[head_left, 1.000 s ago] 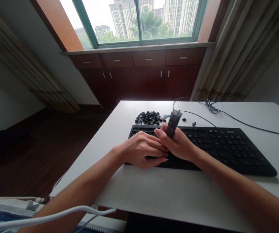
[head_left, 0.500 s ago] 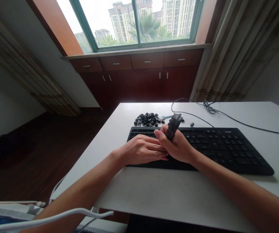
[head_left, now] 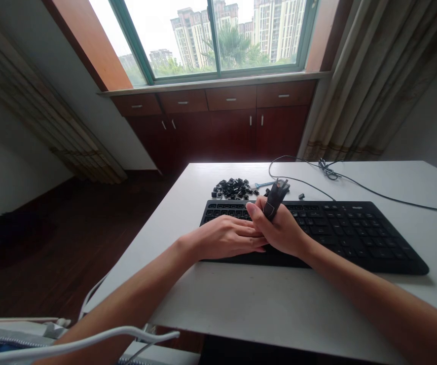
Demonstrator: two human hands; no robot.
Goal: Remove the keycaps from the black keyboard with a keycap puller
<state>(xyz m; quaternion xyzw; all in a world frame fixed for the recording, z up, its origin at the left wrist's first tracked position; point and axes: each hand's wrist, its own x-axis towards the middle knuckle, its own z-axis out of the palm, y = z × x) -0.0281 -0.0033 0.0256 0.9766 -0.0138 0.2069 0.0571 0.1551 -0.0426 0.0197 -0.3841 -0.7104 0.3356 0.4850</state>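
Observation:
A black keyboard [head_left: 363, 238] lies across the white desk, with bare key sockets showing along its left part. My left hand [head_left: 229, 237] rests on the keyboard's left half, fingers stretched out and lying flat against my right hand. My right hand [head_left: 283, 230] is closed around a black tool [head_left: 275, 197], whose forked end points up and away from me. The tool's lower end is hidden by my hands. Behind the keyboard lies a pile of loose black keycaps [head_left: 233, 188], and a blue-handled tool [head_left: 264, 184] sits just right of it.
A black cable [head_left: 386, 195] runs from the keyboard's back to the right, with a tied bundle [head_left: 328, 170] in it. One loose keycap [head_left: 301, 196] lies behind the keyboard. A white cable [head_left: 100, 334] crosses at lower left, near the desk [head_left: 260, 299] edge.
Both hands hold nearly the same pose. The view has shifted slightly, and the black tool appears tilted a little further to the right.

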